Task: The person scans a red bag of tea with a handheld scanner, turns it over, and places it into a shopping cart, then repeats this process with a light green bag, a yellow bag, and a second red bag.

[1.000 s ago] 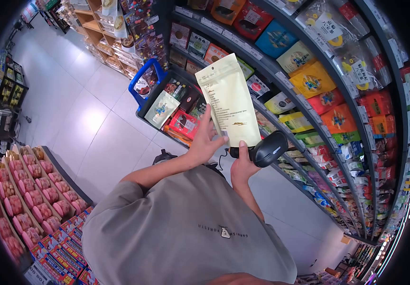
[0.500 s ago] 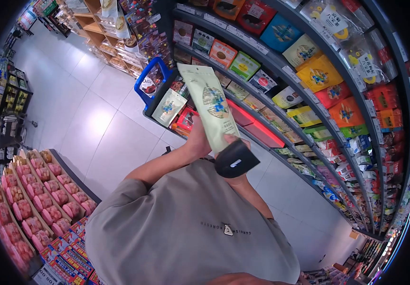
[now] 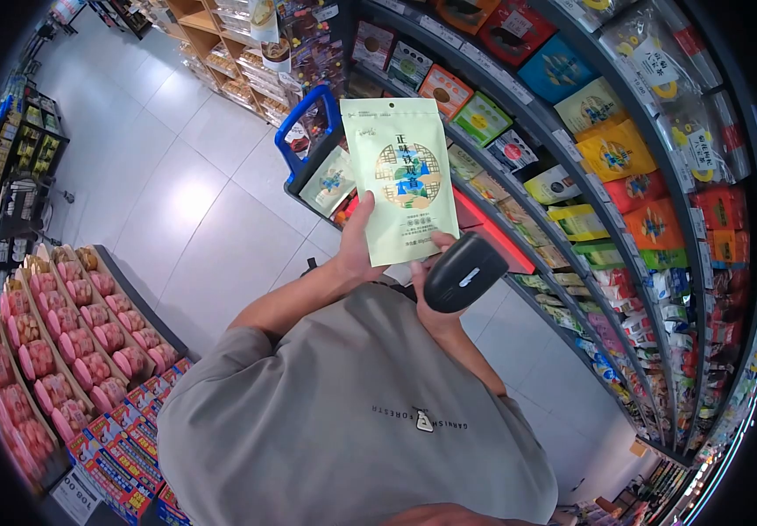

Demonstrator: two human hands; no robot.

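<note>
A pale green tea pouch (image 3: 405, 180), front panel facing me, is held upright ahead of my chest. My left hand (image 3: 357, 241) is closed on its lower left edge, thumb on the front. In my right hand (image 3: 435, 307) is a black handheld scanner (image 3: 466, 273) with a small white mark, just below and right of the pouch. Fingers of that same hand also touch the pouch's lower right corner. Behind the pouch, a basket with a blue handle (image 3: 333, 105) holds another pale green pouch (image 3: 328, 182) and some red packets, partly hidden.
Curved shelves (image 3: 562, 140) of colourful pouches run along the right. Tubs with pink lids (image 3: 94, 342) stand on a tiered display at lower left. A wooden rack (image 3: 212, 53) of packaged goods is at the back. Tiled floor (image 3: 194, 193) lies between them.
The pouch has turned from a slanted angle to face me squarely, and now stands more upright. The scanner has shifted right and slightly up, tilting. The view has shifted a little.
</note>
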